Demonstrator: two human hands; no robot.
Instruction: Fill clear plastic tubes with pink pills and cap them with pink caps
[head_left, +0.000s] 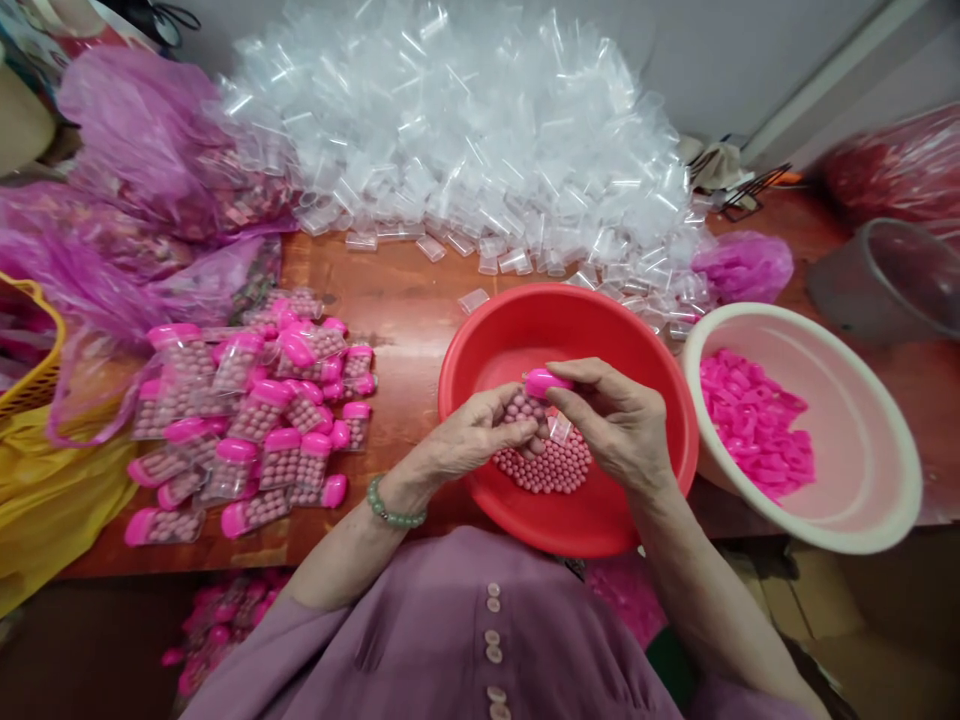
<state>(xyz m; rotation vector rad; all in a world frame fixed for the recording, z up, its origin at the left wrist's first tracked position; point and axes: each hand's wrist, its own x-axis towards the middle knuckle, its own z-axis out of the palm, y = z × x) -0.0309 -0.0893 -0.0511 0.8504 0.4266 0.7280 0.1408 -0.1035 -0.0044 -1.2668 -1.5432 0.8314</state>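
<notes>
Both hands over a red basin (pixel 480 330) on the wooden surface (pixel 397 300). Left hand (pixel 476 435) closed around a small clear vial (pixel 525 408) packed with pink beads. Right hand (pixel 611 420) pinching a pink cap (pixel 546 381) at the vial's top, touching it. Loose pink beads (pixel 551 467) heaped in the basin just below. To the right, a cream bowl (pixel 862 520) holding more pink caps (pixel 754 420). To the left, a pile of capped, filled vials (pixel 255 420). Behind, a mound of empty clear vials (pixel 465 140).
</notes>
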